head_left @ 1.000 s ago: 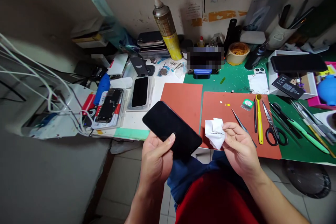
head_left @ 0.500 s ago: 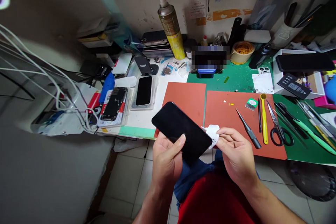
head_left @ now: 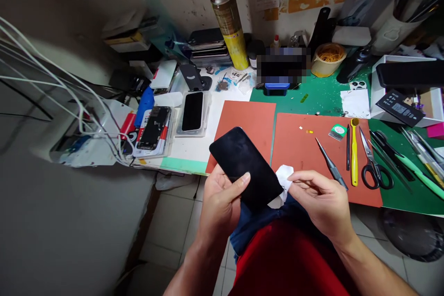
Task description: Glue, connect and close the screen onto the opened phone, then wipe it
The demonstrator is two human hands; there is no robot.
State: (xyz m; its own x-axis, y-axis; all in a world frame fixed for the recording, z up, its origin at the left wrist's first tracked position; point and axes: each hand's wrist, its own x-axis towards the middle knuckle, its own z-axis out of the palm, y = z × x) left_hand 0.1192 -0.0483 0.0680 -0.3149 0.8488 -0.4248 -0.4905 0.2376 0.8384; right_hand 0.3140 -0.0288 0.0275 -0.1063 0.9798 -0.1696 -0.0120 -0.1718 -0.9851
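A black smartphone [head_left: 248,162] is tilted over my lap at the table's front edge, its dark glossy face up. My left hand [head_left: 224,196] grips it from the lower left, thumb lying on the face and the other fingers hidden underneath. Between the thumb and fingers of my right hand [head_left: 317,199] is pinched a crumpled white tissue [head_left: 285,178]. The tissue lies against the phone's near right end, and part of it shows below that edge.
On the orange mat [head_left: 291,148] lie a grey screwdriver [head_left: 331,164], a yellow brush [head_left: 354,157] and scissors [head_left: 371,164]. Two other phones, one opened phone [head_left: 154,128] and one dark-screened phone [head_left: 193,111], rest at left. A spray can [head_left: 231,27] stands behind.
The phone has turned slightly in my left hand. More of the tissue now shows below its right end. The whole view has shifted a little.
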